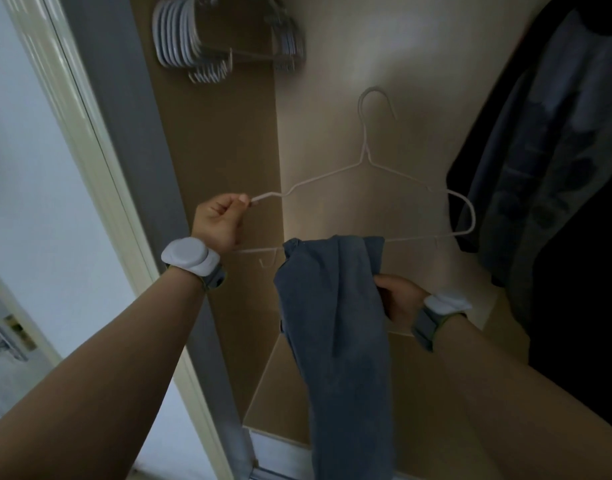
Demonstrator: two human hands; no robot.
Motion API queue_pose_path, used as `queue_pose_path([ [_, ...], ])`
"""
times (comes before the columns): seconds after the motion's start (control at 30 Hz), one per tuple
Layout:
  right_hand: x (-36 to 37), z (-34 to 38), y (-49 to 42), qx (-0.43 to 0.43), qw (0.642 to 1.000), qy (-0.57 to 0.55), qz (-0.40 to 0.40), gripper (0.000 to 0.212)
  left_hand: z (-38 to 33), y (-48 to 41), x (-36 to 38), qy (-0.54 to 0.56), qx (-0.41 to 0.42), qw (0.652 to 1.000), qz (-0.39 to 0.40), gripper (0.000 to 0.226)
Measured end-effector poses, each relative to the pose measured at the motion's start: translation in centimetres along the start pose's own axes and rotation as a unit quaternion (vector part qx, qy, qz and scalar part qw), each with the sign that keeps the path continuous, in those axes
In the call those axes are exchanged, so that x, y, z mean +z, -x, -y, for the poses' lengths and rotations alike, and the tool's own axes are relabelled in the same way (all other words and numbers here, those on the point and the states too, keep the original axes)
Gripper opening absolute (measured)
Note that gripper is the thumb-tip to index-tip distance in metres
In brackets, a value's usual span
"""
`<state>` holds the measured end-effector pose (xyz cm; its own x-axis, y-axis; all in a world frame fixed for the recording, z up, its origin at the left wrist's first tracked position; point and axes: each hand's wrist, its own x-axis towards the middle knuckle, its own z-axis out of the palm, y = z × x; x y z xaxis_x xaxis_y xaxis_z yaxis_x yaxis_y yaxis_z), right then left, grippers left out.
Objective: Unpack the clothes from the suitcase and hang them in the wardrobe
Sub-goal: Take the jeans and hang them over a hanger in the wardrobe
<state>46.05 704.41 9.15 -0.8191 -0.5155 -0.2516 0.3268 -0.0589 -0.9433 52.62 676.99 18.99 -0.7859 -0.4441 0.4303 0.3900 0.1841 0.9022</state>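
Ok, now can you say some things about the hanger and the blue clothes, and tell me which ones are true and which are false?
1. The left hand pinches one end of the white wire hanger. True.
2. The blue garment lies on the floor. False: it is draped over the hanger's bottom bar.
3. The right hand grips the blue garment. True.
4. The hanger's hook is hooked over a rail. False: the hook catches nothing, and the hanger is held up in the air.
5. A bunch of spare hangers hangs at the upper left. True.
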Motion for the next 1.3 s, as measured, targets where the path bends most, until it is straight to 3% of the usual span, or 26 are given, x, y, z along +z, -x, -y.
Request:
queue_pose_path([
  [0.27,1.1,1.0,1.1,-0.018,0.997,-0.055,0.059,0.039,0.1,-0.2,-0.6,0.026,-0.008,1.000,0.007,0.025],
  [0.3,1.3,1.2,1.1,-0.034,0.998,-0.034,0.048,0.034,0.1,-0.2,-0.7,0.019,-0.004,1.000,0.009,0.025],
  [0.37,1.7,2.1,1.0,-0.084,0.989,0.113,-0.042,0.010,0.4,-0.2,-0.8,-0.003,0.006,1.000,0.011,0.025],
  [0.43,1.5,3.4,0.7,-0.125,0.937,0.273,-0.178,0.022,0.6,-0.1,-0.8,-0.051,0.038,0.998,0.010,0.024],
  [0.5,1.3,4.6,0.7,-0.154,0.909,0.294,-0.252,0.022,0.9,0.2,-0.9,-0.121,0.085,0.989,0.032,0.020],
  [0.57,1.4,5.3,0.6,-0.158,0.904,0.291,-0.270,0.011,1.4,0.5,-1.0,-0.181,0.119,0.973,0.074,0.014],
  [0.63,1.5,5.6,0.1,-0.168,0.901,0.279,-0.286,0.017,1.9,0.7,-1.1,-0.188,0.131,0.970,0.082,0.013],
  [0.73,0.2,7.0,-0.8,-0.164,0.907,0.197,-0.334,0.026,2.1,1.0,-1.6,-0.186,0.141,0.969,0.079,0.014],
  [0.83,-1.5,8.0,-1.3,-0.136,0.895,0.190,-0.380,0.019,2.0,1.2,-1.9,-0.157,0.127,0.978,0.053,0.016],
  [0.9,-2.3,7.6,-1.6,-0.121,0.888,0.212,-0.390,0.031,1.9,0.9,-2.0,-0.112,0.103,0.988,0.023,0.024],
  [0.97,-2.6,7.0,-0.8,-0.101,0.867,0.269,-0.408,0.007,2.1,0.6,-2.0,-0.081,0.084,0.993,0.009,0.034],
  [1.07,-4.2,6.5,0.4,-0.117,0.858,0.264,-0.425,0.041,2.2,0.2,-1.9,-0.029,0.055,0.998,-0.004,0.039],
  [1.13,-4.1,6.6,0.6,-0.160,0.818,0.295,-0.467,0.059,2.2,0.0,-1.7,-0.014,0.050,0.999,-0.005,0.038],
  [1.2,-2.7,7.4,0.7,-0.235,0.727,0.376,-0.525,0.074,2.3,-0.3,-1.4,-0.003,0.047,0.999,-0.002,0.034],
  [1.23,-2.0,8.0,0.7,-0.282,0.691,0.421,-0.515,0.078,2.3,-0.3,-1.1,-0.003,0.044,0.999,0.000,0.031],
  [1.3,-1.0,9.2,0.4,-0.335,0.667,0.494,-0.445,0.081,2.4,-0.4,-0.6,-0.003,0.042,0.999,0.012,0.029],
])
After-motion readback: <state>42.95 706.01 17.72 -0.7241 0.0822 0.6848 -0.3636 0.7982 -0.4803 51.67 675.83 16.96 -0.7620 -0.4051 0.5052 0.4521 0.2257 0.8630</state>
